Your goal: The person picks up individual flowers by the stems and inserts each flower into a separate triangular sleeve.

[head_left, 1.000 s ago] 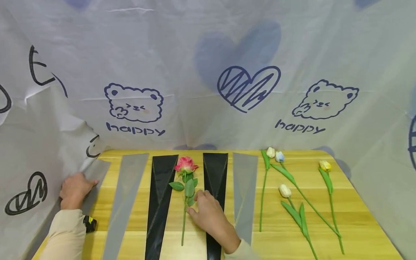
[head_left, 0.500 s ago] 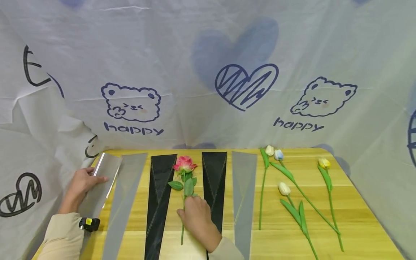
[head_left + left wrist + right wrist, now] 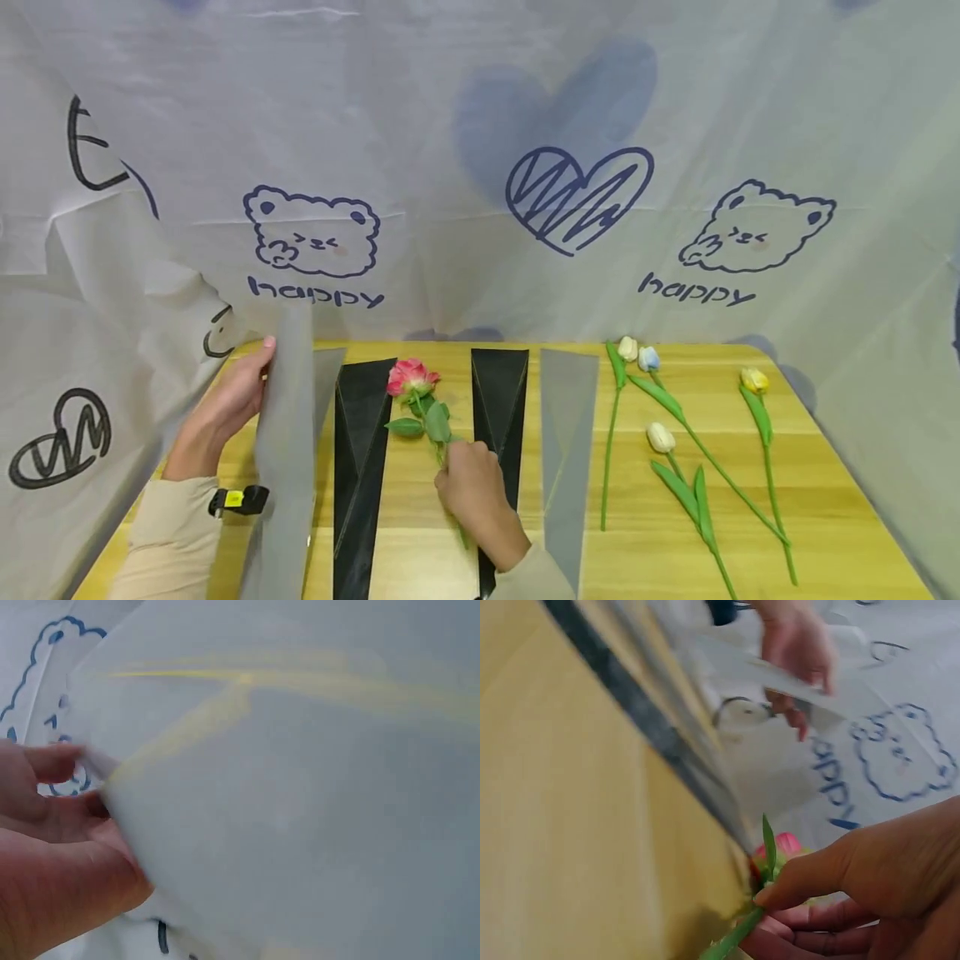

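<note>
In the head view my left hand [image 3: 225,400] pinches the edge of a grey translucent sleeve [image 3: 288,450], which stands raised off the table at the left. The left wrist view shows this sleeve [image 3: 300,825] close up, its edge between thumb and fingers. My right hand [image 3: 480,496] grips the green stem of a pink rose [image 3: 412,377] below its leaves. In the right wrist view, thumb and fingers of the right hand [image 3: 870,892] pinch that stem [image 3: 735,937].
Black sleeves [image 3: 360,467] lie either side of the rose, with another grey sleeve [image 3: 567,450] to the right. Several tulips, among them a yellow one [image 3: 754,381], lie on the right of the wooden table [image 3: 817,500]. A printed cloth [image 3: 450,275] hangs behind.
My left hand has lifted the grey sleeve and moved right with it. My right hand has closed round the rose stem, and the rose now tilts with its bloom shifted left.
</note>
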`<move>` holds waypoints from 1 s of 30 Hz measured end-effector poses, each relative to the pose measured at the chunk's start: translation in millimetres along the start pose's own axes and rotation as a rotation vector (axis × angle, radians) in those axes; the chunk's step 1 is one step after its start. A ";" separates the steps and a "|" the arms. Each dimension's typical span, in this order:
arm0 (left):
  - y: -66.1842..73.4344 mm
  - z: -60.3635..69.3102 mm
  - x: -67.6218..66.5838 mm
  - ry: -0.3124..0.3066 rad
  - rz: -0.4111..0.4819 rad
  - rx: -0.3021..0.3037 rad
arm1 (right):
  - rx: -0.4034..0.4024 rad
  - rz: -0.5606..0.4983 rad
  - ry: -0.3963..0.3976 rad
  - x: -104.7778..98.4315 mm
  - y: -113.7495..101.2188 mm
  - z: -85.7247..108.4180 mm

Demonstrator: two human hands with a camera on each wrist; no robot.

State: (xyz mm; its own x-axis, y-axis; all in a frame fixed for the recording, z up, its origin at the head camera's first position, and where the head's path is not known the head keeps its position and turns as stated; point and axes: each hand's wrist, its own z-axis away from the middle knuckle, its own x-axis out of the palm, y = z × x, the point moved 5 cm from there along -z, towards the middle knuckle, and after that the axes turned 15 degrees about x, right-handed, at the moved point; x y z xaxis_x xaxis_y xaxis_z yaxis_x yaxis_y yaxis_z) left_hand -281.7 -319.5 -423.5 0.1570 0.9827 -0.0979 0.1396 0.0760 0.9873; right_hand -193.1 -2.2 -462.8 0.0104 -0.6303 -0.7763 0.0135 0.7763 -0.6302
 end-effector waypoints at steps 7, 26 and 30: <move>-1.0 -1.1 31.5 -0.011 0.078 0.007 | -0.070 -0.086 0.037 -47.9 13.0 -17.8; -15.1 -18.9 120.5 -0.012 0.158 -0.009 | 0.087 -0.546 0.002 -128.2 68.5 -66.1; -18.0 -22.3 136.0 -0.052 0.131 0.005 | 0.135 -0.666 -0.018 -130.1 79.2 -68.8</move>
State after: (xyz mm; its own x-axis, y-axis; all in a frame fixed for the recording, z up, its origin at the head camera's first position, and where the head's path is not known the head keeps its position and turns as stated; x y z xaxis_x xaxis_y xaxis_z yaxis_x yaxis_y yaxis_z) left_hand -284.6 -183.5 -451.8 0.2247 0.9741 0.0251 0.1192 -0.0530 0.9915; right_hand -262.2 141.6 -412.9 -0.0270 -0.9747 -0.2218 0.1473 0.2156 -0.9653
